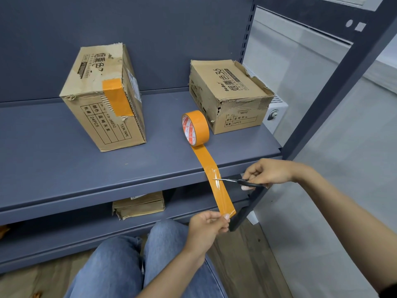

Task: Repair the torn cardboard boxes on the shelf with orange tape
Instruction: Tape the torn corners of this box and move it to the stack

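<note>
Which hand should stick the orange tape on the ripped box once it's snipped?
Probably the left hand: it already pinches the free end of the tape strip. The right hand is busy holding the scissors, whose blades are at the strip. The torn right box has no tape yet.

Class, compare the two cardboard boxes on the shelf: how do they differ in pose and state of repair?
The left box stands tall on end, while the right box lies low and flat. The left box already carries an orange tape patch over its corner; the right box has none, and its front top edge is still torn and ragged. Both are brown, printed with similar characters, and worn at the edges.
</note>
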The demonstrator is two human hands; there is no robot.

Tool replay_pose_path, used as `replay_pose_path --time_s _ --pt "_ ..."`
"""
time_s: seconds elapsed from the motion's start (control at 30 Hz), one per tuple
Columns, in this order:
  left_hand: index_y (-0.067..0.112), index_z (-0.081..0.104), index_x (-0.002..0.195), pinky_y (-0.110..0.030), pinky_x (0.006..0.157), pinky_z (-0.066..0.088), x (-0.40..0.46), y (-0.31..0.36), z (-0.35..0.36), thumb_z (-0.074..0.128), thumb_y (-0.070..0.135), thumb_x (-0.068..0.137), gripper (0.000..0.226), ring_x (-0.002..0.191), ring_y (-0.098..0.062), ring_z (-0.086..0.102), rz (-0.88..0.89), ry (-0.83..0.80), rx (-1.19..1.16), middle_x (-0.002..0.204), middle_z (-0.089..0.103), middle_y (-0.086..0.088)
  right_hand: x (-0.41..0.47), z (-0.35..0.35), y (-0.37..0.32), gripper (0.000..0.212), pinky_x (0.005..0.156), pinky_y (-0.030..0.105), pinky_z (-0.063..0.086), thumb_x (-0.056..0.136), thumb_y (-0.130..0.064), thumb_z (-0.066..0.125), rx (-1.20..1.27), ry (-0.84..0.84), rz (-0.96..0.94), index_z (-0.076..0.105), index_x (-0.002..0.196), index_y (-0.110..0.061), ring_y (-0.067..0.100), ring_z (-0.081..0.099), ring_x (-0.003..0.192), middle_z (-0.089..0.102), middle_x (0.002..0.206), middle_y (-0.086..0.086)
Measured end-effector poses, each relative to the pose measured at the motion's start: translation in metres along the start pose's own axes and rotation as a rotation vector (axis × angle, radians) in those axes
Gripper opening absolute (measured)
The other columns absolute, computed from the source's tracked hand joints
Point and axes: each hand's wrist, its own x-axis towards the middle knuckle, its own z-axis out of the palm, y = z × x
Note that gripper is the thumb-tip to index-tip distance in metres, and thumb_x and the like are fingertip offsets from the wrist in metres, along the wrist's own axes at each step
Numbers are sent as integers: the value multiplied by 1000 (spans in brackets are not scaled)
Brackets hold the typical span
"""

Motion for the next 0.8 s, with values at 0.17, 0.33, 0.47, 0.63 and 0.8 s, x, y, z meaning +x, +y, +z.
replay_pose_path --time_s 0.17,0.33,0.47,0.63,0.8 --pt "2 70 93 -19 71 55 1 -2 -1 73 14 84 16 71 -10 68 -6 3 -11 81 74 -5 3 -2 4 50 67 26 41 66 -55 81 1 -13 -8 73 89 -11 12 51 66 64 71 0" --pt "0 69 95 -18 69 54 1 1 -6 72 12 84 17 72 -10 68 -25 -33 -26 81 74 -6 6 -3 6 33 75 30 46 74 -37 82 24 -6 -42 73 87 -9 17 57 70 68 75 8" --pt "0 68 94 -19 68 54 3 6 -14 72 10 84 15 71 -9 68 -61 -86 -14 77 73 -3 3 -2 5 19 69 19 46 80 -27 79 10 -14 -66 72 83 -10 9 58 63 67 68 3" --pt "0 70 90 -19 69 54 -5 0 -19 73 9 83 12 70 -10 67 -81 -152 85 79 72 -6 1 7 11 15 69 27 41 83 -30 77 -67 -94 -8 73 86 -16 14 51 65 69 72 7" --pt "2 66 84 -18 65 53 -15 -8 -17 73 6 82 8 63 -7 65 -78 -155 92 72 70 -5 -11 18 15 61 73 26 37 59 -72 75 -83 -67 37 66 90 -21 9 48 70 54 75 -5"
